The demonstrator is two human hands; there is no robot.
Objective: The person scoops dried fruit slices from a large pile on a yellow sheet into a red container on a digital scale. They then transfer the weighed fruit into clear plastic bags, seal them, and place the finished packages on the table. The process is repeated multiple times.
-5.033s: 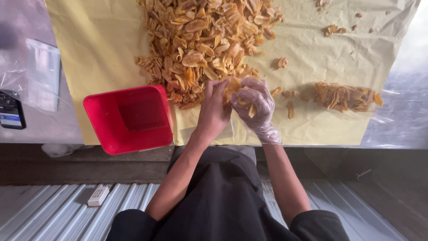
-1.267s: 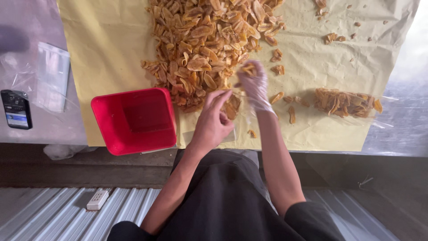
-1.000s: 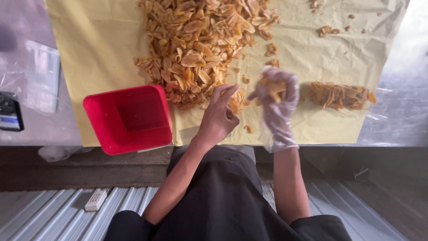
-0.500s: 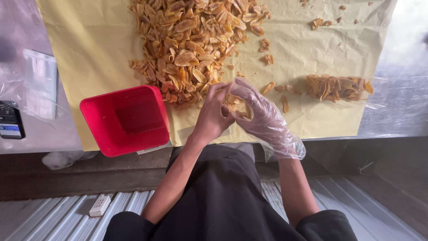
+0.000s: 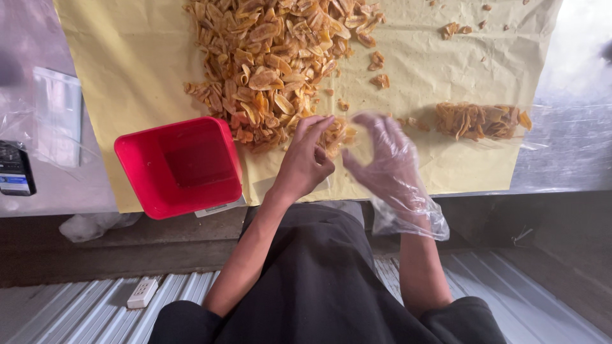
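Left hand (image 5: 305, 162) bare, fingers loosely curled and half open, thumb apart from them; it sits against a small clump of chips (image 5: 336, 134) at its fingertips (cannot tell if it actually grips any). Right hand (image 5: 382, 159) wears a loose clear plastic glove, fingers spread wide and raised, nothing visibly held. The two hands are just beside each other, clump between them.

Landmark: red tub (image 5: 178, 167), square, nothing inside. Left hand is just right of the tub, right hand further right again. Big pile of fried chips (image 5: 274, 64) lies above and right of the tub, its lower edge nearly touching the tub's top right corner. Everything rests on a yellow paper sheet (image 5: 440, 83) (tub overhangs its lower edge). Clear bag of chips (image 5: 481, 121) lies flat well right of the tub, past the right hand. A few loose chips (image 5: 379, 62) sit between pile and bag. Phone (image 5: 14, 169) well left of the tub, off the paper.
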